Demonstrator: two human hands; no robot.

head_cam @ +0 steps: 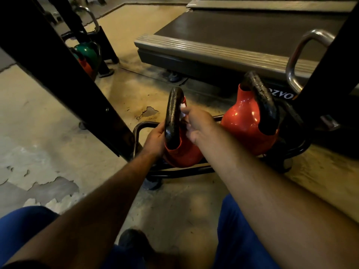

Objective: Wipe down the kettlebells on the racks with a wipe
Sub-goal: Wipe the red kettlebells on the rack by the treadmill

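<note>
Right hand pinches a white wipe against the near kettlebell's black handle. Left hand curls around that handle's left side. Second red kettlebell sits right; black rack post crosses left; treadmill beyond.

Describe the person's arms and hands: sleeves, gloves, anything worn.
Both forearms are bare, with no sleeves in view. The left hand and right hand wear no gloves; no rings, watch or bands show. Blue trousers cover the legs.
</note>
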